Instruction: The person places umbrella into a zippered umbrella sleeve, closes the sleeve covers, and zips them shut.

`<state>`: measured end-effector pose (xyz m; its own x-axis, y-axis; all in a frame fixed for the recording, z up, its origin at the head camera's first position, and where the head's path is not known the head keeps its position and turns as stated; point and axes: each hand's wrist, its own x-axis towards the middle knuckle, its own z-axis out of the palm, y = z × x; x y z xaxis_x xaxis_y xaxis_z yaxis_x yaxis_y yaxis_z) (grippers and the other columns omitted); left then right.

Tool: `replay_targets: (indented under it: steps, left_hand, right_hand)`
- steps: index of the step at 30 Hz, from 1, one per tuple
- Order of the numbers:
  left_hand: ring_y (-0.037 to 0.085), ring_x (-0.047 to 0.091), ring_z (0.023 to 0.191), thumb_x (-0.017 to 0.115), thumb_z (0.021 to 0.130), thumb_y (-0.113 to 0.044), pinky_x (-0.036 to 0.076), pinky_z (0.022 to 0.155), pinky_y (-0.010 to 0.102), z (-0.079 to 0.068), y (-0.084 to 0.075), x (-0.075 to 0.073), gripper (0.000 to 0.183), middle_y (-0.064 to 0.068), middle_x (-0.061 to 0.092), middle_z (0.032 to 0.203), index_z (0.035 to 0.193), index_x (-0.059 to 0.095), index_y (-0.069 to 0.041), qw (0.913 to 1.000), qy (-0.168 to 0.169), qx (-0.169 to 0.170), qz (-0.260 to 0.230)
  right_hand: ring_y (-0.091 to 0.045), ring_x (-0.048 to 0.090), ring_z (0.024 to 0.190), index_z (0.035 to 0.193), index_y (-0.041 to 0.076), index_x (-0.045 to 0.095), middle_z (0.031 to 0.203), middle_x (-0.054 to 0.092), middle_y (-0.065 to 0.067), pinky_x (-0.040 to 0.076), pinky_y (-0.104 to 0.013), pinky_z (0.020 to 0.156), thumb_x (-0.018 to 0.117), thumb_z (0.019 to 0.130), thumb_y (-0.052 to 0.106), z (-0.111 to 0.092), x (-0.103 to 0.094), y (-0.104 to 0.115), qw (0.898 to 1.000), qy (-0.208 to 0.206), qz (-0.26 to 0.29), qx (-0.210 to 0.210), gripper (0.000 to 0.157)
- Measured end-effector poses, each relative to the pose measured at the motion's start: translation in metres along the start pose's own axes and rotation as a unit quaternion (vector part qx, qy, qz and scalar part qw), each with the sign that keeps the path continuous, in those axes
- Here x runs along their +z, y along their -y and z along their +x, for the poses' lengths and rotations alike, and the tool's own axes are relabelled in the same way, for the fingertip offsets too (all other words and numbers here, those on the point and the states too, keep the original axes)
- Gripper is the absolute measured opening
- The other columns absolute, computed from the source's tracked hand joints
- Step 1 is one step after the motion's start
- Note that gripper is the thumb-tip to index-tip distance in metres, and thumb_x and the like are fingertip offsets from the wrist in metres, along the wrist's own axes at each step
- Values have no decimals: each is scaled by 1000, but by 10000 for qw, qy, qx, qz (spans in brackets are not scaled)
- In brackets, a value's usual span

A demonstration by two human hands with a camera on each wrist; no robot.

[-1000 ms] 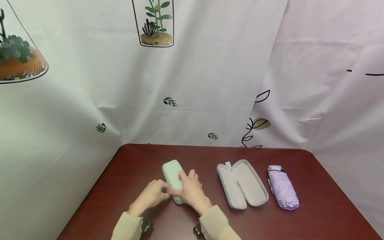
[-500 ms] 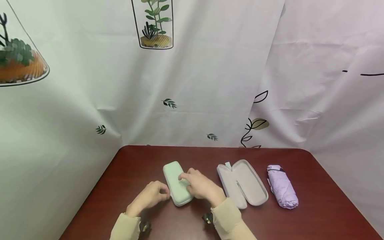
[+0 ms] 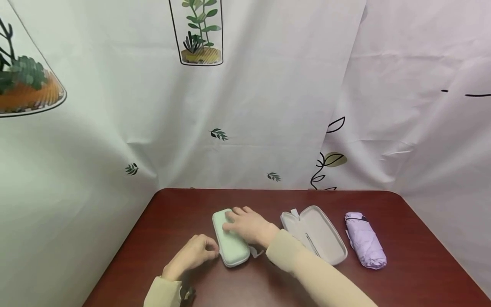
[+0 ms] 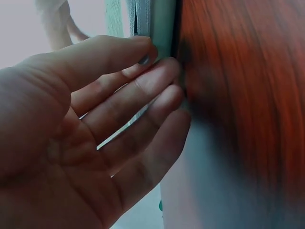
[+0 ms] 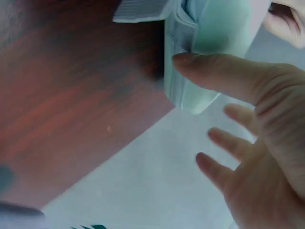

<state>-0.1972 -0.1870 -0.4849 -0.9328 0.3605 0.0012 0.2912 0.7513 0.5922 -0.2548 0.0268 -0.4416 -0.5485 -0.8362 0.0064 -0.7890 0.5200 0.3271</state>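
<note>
A pale green case (image 3: 232,247) lies flat on the tabletop (image 3: 238,292), left of its middle, with its far end angled toward the far left corner. Its lid is down; how far the zip (image 4: 143,19) is closed cannot be told. A grey strap (image 3: 255,252) sticks out from its right side.

The left hand (image 3: 193,251) is at the case's left side, thumb and forefinger tips close together by the zip, the other fingers loosely bent; whether it pinches anything is unclear. The right hand (image 3: 247,224) lies over the case's right side, thumb against the zipped edge and three fingers spread; the forefinger is hidden in the right wrist view, so a pinch cannot be told.

Nearer the tabletop's right edge, a grey case (image 3: 326,234) lies open, partly covered by the right sleeve (image 3: 310,273). Just beside it, nearest that edge, is a folded lilac umbrella (image 3: 366,243). A white curtain (image 3: 268,106) with printed plants hangs behind the far edge.
</note>
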Motion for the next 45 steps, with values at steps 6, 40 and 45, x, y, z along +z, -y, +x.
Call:
replay_targets:
  steps: [6, 40, 45]
  left_hand:
    - [7, 48, 60, 75, 82, -15, 41, 54, 27, -3, 7, 2, 8, -12, 58, 69, 77, 71, -20, 9999, -22, -38, -118]
    - [3, 47, 63, 75, 81, -18, 41, 57, 26, -38, 24, -5, 9, -14, 60, 75, 78, 70, -24, 9979, -523, -284, 239]
    - [5, 48, 62, 77, 78, -20, 41, 58, 28, -42, 24, -7, 9, -16, 58, 69, 77, 70, -26, 9943, -848, -486, 425]
  right_hand:
    - [-17, 50, 115, 118, 37, 53, 134, 50, 12, 41, -36, 91, 81, 76, 18, 8, 2, 3, 9962, -141, -551, -666, 55]
    - [-14, 45, 97, 126, 39, 58, 108, 53, 7, 38, -34, 80, 83, 52, 68, 6, 21, -4, 9953, -276, 919, 110, 83]
    - [-16, 44, 93, 121, 37, 59, 101, 52, 5, 38, -34, 77, 81, 51, 71, 6, 23, 3, 9908, -582, 1106, 524, 80]
